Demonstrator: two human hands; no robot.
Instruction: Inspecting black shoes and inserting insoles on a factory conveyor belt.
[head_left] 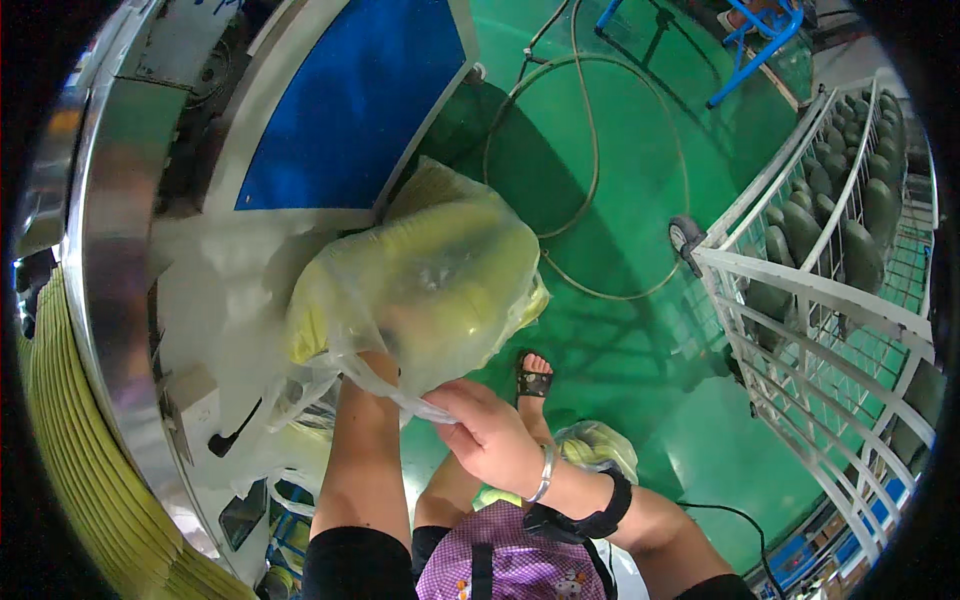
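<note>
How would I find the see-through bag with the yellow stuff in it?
Start at the green floor, then look left to the white machine top with the blue panel. At its edge, both hands lift the clear bag, the only puffy thing, full of pale yellow.

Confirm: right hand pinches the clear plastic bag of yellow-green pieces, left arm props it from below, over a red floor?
Not quite: the floor is green, not red, as the head view shows. The rest stands: the right hand pinches the clear plastic bag of yellow-green pieces, and the left arm reaches up under it.

Thin, glossy clear plastic bag (420, 290); shiny brushed metal machine rim (110, 250); smooth, glossy green floor (620, 230); white-painted wire cart (820, 300).
</note>
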